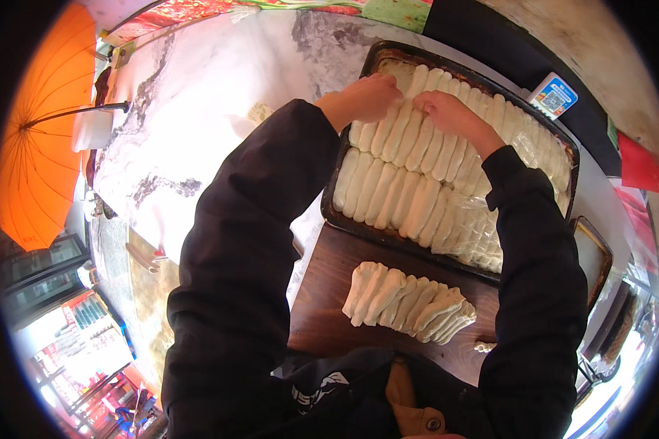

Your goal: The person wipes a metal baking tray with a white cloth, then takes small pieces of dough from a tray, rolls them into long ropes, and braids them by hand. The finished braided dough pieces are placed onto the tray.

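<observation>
A dark-rimmed baking tray [329, 211] holds two long rows of pale dough strips [412, 197] packed side by side. Over the tray's far left part, my left hand [374, 99] is curled, its fingertips turned down; whether dough is in them cannot be seen. My right hand [445, 111] is bent over the upper row, thumb and finger at the upper end of a strip, and its grip is unclear. Clear plastic film [475, 211] covers strips on the tray's right side. Nearer my body, a pile of dough strips [406, 302] lies on a brown wooden board [329, 274].
White marble-patterned table [208, 110] extends left of the tray. A small piece of dough [485, 347] lies by my right sleeve. Beyond the tray stands a card with a printed code [553, 97]. Another tray [604, 263] is at right; an orange umbrella [44, 131] is at far left.
</observation>
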Motion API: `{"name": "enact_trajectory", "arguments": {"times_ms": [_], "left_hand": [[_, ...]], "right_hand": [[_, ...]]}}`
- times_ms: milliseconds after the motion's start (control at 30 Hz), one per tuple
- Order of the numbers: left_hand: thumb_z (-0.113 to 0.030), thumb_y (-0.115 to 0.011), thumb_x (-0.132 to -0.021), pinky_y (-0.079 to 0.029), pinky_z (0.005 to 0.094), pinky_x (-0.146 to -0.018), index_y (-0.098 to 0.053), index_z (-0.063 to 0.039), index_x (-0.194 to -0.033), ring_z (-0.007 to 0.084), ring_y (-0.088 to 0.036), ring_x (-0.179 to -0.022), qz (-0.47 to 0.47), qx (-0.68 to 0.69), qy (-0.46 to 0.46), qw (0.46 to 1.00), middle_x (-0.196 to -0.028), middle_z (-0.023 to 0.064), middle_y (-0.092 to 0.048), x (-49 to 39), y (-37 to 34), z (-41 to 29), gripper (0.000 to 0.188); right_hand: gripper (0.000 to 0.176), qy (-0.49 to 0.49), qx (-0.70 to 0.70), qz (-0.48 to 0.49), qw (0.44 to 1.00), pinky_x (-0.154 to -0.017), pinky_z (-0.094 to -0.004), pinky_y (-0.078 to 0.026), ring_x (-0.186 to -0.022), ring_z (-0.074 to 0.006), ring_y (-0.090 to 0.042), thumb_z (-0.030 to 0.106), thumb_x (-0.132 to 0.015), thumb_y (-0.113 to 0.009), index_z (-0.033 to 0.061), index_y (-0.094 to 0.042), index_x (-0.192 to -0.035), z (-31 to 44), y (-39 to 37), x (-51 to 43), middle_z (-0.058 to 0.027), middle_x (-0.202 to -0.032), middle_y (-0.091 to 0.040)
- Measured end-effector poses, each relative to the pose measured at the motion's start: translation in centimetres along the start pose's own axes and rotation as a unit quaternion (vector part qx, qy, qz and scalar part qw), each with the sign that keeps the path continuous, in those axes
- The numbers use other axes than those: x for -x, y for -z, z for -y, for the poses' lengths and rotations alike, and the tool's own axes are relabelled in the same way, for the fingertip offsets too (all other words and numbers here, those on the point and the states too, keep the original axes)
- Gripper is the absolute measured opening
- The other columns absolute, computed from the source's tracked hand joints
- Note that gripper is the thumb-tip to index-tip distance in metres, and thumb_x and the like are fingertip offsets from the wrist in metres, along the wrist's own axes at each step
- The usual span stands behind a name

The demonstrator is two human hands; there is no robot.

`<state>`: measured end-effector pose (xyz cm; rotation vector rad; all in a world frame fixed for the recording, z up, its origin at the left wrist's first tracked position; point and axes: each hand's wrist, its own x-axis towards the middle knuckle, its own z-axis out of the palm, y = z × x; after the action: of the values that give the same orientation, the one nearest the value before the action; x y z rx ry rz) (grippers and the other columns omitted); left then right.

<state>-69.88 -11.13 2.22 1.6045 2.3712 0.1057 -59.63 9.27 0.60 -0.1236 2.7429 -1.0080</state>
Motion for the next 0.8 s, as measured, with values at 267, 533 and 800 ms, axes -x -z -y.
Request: {"name": "enact_trajectory", "arguments": {"times_ms": [267, 533, 800], "left_hand": [[-0.010, -0.055, -0.088, -0.050, 0.0448, -0.093, -0.068, -0.021, -0.120, 0.0336, -0.057, -0.112, 0.179, 0.074, -0.001, 0.981, -0.119, 0.0094, -0.059, -2.5, 2.1, 0.3, 0.036], [-0.029, -0.058, -0.093, -0.047, 0.0452, -0.093, -0.067, -0.023, -0.119, 0.0308, -0.059, -0.112, 0.065, 0.030, 0.035, 0.997, -0.113, 0.0083, -0.062, 0.0, 1.9, -1.5, 0.029], [-0.045, -0.069, -0.088, -0.048, 0.0447, -0.088, -0.065, -0.020, -0.116, 0.0305, -0.062, -0.102, -0.030, -0.003, -0.028, 0.999, -0.106, 0.0081, -0.060, 0.9, 1.9, -1.1, 0.037]], "right_hand": [[0.032, -0.131, -0.176, 0.180, 0.959, -0.080, -0.0318, -0.051, -0.086, -0.0203, -0.063, -0.010, -0.084, -0.045, -0.0024, -0.064, -0.109, 2.2, 1.8, -1.1, -0.0070, -0.089, -0.065], [0.025, 0.027, -0.038, 0.059, 0.997, -0.075, -0.0288, -0.049, -0.081, -0.0135, -0.061, -0.002, -0.086, -0.052, 0.0030, -0.069, -0.104, 1.3, 1.1, 0.2, -0.0073, -0.089, -0.067], [0.032, 0.033, -0.068, 0.059, 0.995, -0.079, -0.0406, -0.051, -0.090, -0.0313, -0.065, 0.017, -0.086, -0.066, 0.0050, -0.064, -0.116, 3.1, 1.6, 1.5, -0.0132, -0.091, -0.067]]}}
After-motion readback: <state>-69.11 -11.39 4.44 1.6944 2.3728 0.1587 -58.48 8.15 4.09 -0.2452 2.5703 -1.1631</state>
